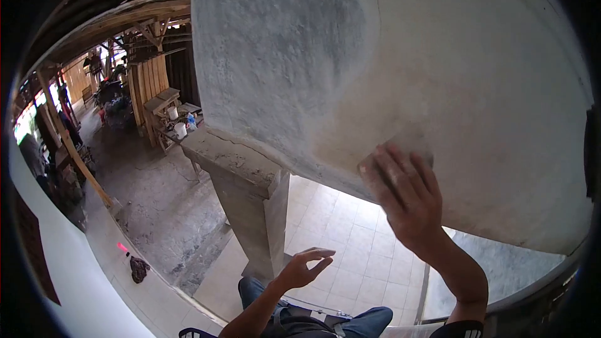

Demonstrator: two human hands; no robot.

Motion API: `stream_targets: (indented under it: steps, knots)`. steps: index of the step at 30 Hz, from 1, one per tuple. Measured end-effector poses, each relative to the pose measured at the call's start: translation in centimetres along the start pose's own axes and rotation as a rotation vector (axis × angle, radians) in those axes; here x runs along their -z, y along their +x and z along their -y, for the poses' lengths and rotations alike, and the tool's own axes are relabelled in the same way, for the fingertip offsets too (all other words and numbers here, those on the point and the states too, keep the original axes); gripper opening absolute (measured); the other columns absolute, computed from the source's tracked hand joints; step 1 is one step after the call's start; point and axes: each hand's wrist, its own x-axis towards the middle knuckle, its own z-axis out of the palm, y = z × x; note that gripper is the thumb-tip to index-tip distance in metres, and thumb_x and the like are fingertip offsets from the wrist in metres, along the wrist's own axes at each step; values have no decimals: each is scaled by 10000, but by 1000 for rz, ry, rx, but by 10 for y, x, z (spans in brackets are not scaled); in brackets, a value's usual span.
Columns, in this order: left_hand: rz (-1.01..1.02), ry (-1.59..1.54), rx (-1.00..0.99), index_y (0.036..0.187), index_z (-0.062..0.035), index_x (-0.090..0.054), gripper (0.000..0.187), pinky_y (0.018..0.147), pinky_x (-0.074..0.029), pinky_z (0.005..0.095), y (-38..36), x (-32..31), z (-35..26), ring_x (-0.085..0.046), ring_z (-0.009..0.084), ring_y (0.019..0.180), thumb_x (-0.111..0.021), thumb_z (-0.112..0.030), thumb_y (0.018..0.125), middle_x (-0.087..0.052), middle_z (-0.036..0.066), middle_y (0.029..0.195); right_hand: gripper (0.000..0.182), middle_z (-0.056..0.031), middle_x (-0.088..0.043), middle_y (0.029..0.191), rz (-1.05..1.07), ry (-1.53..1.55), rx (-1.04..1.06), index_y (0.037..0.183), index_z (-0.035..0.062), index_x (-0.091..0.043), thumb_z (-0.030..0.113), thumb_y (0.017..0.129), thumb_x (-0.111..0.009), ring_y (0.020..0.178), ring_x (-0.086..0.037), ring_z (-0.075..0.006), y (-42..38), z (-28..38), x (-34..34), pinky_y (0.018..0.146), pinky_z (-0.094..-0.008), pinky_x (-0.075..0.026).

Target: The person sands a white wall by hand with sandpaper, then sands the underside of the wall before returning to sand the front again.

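My right hand (pixel 407 197) is pressed over a flat grey-brown pad (pixel 426 148), whose edges show past the fingers. The pad lies against the lower part of a large curved plaster surface (pixel 476 119). Around it the plaster is smooth and pale brown, while a dark grey, rougher patch (pixel 282 37) covers the upper left. My left hand (pixel 307 267) hangs in the air below the surface, thumb and fingers apart, with nothing in it.
A concrete pillar with a ledge (pixel 244 163) stands left of my hands, topped with crumbs. Tiled floor (pixel 350 231) lies far below. A wooden bench with white buckets (pixel 180 129) is at the back left; a dark bundle (pixel 139 269) lies on the lower left floor.
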Motion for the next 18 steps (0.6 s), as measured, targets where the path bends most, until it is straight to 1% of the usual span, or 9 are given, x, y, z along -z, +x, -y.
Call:
stream_targets:
  steps: [3,6,7,8,12,13,16,17,18]
  knots:
    - [49,-253,135,1295,-26,-549,380,1000,-465,374,11,7,-20,-572,223,1177,-608,-148,940,-590,148,1276,412,-104,-553,1290,-9,168,44,1287,150,-564,145,880,-626,1184,-564,-253,4,5,-4,922,-424,-503]
    - [25,-384,19,1430,-66,-386,552,1037,-442,394,25,4,-31,-519,253,1237,-612,-211,948,-508,138,1370,411,-106,-590,1224,26,621,-100,1273,118,-569,51,871,-626,1073,-616,-254,0,15,-4,859,-411,-518]
    - [102,-434,-11,1494,-91,-238,663,1081,-388,416,31,5,-32,-407,262,1333,-600,-223,955,-404,138,1448,420,-133,-625,1146,91,717,-177,1251,73,-574,-10,842,-622,966,-641,-261,-5,21,-2,819,-397,-522]
    - [105,-560,-59,1497,-91,-228,673,1107,-347,426,36,0,-27,-346,265,1371,-598,-240,954,-351,136,1481,419,-142,-634,1108,130,821,-248,1249,60,-574,-3,839,-630,941,-646,-251,-12,26,-5,811,-382,-520]
    - [13,-837,-175,1489,-43,-210,695,1092,-351,428,49,-25,-18,-275,259,1403,-597,-251,952,-290,139,1506,398,-101,-659,1032,177,1382,-740,1224,-15,-560,100,864,-683,936,-626,-147,-55,55,-38,823,-293,-495]
    - [-7,-792,-138,1472,-30,-238,702,1098,-345,440,48,-26,-22,-371,239,1341,-588,-349,955,-401,145,1421,399,-93,-658,1046,139,1481,-870,1213,-18,-562,105,857,-696,943,-622,-143,-70,61,-50,834,-288,-493]
    - [28,-774,134,1368,-13,-417,507,1015,-428,382,48,-23,-41,-489,180,1198,-587,-272,966,-534,100,1272,307,-78,-650,1034,-18,1866,-1196,1163,-12,-561,65,883,-661,943,-628,-157,-102,76,-74,823,-300,-513]
    - [-54,-807,113,1281,3,-504,397,899,-489,325,48,-28,-40,-563,134,1026,-607,-202,957,-594,55,1152,337,-95,-637,1063,-44,1968,-1235,1200,-4,-531,60,891,-649,956,-627,-174,-111,80,-79,835,-313,-518]
    - [-52,-727,116,1272,5,-503,378,884,-495,317,47,-28,-40,-572,134,1008,-603,-177,956,-595,58,1144,367,-112,-623,1091,-68,2070,-1277,1237,4,-502,54,899,-636,968,-626,-192,-117,82,-80,848,-326,-524]
